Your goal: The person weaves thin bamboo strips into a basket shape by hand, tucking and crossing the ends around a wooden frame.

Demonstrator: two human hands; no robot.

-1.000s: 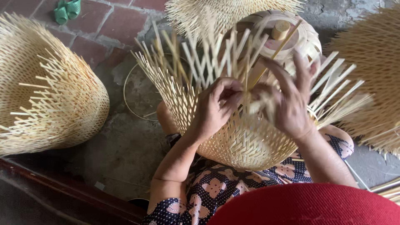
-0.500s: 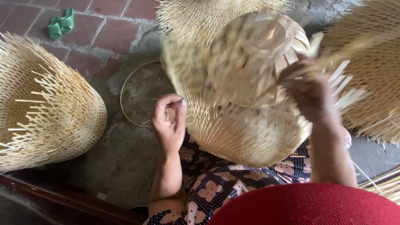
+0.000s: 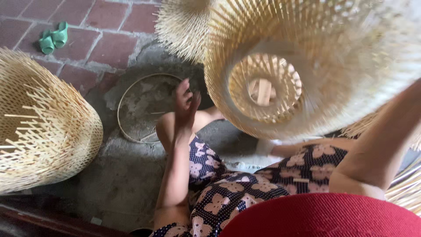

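One raised woven bamboo shade (image 3: 307, 66), right hand hidden, grip untellable. Left hand (image 3: 185, 105) loosely open, empty, beside one bamboo hoop (image 3: 127, 131) on floor. Two further shades.

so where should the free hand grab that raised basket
On the solid ring around the basket mouth, near its lower left edge, coming up from the left. That band looks firm, the weave beyond it loose. The left hand hangs open just below.

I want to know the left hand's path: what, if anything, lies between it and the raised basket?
Nothing visible. The left hand hangs open above the knee, and only bare air and floor show between it and the basket beside it.
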